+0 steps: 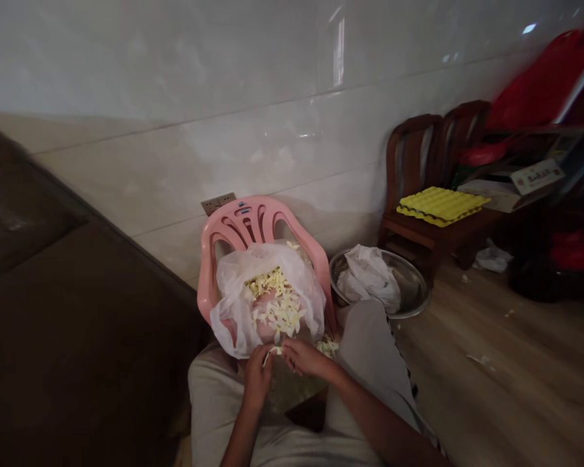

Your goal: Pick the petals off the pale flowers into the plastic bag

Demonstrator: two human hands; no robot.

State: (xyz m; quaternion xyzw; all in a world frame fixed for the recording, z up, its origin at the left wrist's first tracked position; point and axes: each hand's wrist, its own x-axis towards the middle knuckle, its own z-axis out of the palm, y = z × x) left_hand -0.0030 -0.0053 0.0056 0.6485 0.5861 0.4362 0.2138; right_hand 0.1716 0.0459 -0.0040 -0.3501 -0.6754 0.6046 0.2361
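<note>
My left hand [257, 379] and my right hand [304, 358] meet over my lap, fingers pinched together on a small pale yellow flower bud [275, 351]. Just beyond them a clear plastic bag [233, 318] lies open on a pink plastic chair [238, 224], with a heap of pale yellow buds [277, 305] inside. More buds [328, 348] lie beside my right hand at the bag's near edge. My knees in grey trousers frame the hands.
A metal basin [409, 279] holding a crumpled white bag [370, 275] stands on the wooden floor to the right. Dark wooden chairs [418, 162] behind carry yellow egg trays [440, 204]. Red bags and boxes fill the far right. A dark surface lies left.
</note>
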